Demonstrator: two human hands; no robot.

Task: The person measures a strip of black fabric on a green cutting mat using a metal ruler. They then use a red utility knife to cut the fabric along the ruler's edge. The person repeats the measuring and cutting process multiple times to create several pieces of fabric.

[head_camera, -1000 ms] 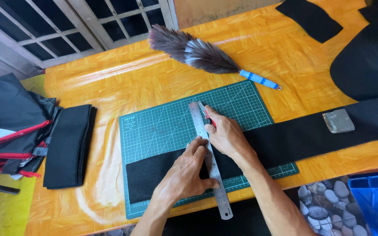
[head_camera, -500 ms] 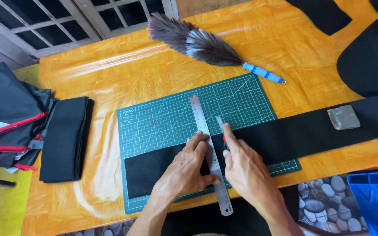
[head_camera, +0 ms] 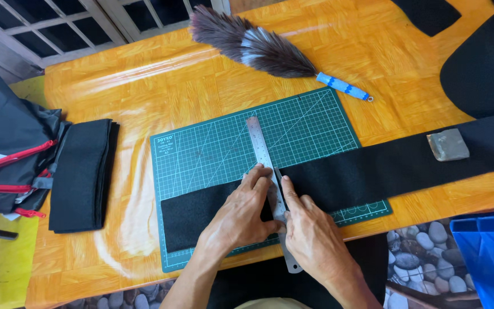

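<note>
We see a steel ruler lying on a green mat, its long axis running from the mat's far middle toward us and a little to the right, so its near end juts past the mat's front edge over the orange table. Across the ruler's path lies a long black strip, its length running left to right, slightly rising to the right, from the mat's near left part out over the table to the right. The ruler crosses the strip almost square on. Our left hand lies palm down on the strip just left of the ruler, fingers held close together and stretched forward, their tips pressing on the ruler's left edge where it meets the strip's far edge. Our right hand lies palm down just right of the ruler, fingers drawn together, the forefinger stretched along the ruler's right edge; we cannot tell whether it grips anything. Both forearms come up from the bottom edge and angle inward, so the hands nearly touch over the ruler. A small grey block sits on the strip well to the right. A feather duster with a blue handle lies beyond the mat, pointing right. A folded black stack lies left of the mat, beside a black bag with red trim.
</note>
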